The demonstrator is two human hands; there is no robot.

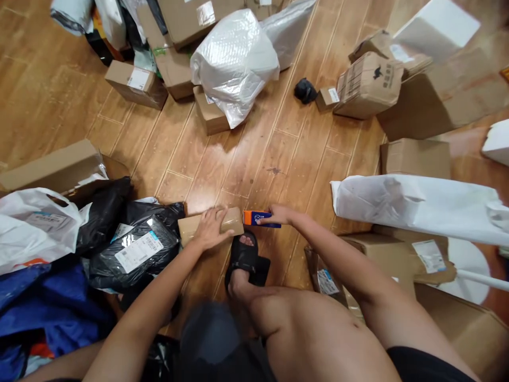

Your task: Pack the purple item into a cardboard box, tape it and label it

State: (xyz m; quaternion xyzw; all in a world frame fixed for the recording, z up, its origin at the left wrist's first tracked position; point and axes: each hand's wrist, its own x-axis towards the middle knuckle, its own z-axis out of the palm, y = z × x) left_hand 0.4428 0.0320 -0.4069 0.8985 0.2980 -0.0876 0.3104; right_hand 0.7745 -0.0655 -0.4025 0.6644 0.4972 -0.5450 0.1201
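Just ahead of my foot, my left hand (pixel 211 229) lies across a small brown cardboard box (pixel 233 220) wrapped in clear tape. Its fingers reach the far edge, and the thumb stretches along the near side. My right hand (pixel 279 215) is closed around a small block-shaped item (pixel 258 218), dark blue with an orange end and white print. That orange end points at the right end of the box, very close to it. Its exact kind I cannot make out. Below both hands is my foot in a black sandal (pixel 244 254).
Black plastic parcels (pixel 139 249), a white bag (pixel 40 228) and blue fabric (pixel 47 302) lie left. Ahead are cartons and a bubble-wrapped parcel (pixel 236 58). Rightward are a printed carton (pixel 369 85), a long white-wrapped parcel (pixel 409 204) and opened cardboard (pixel 382 260). The floor is wooden planks (pixel 254 170).
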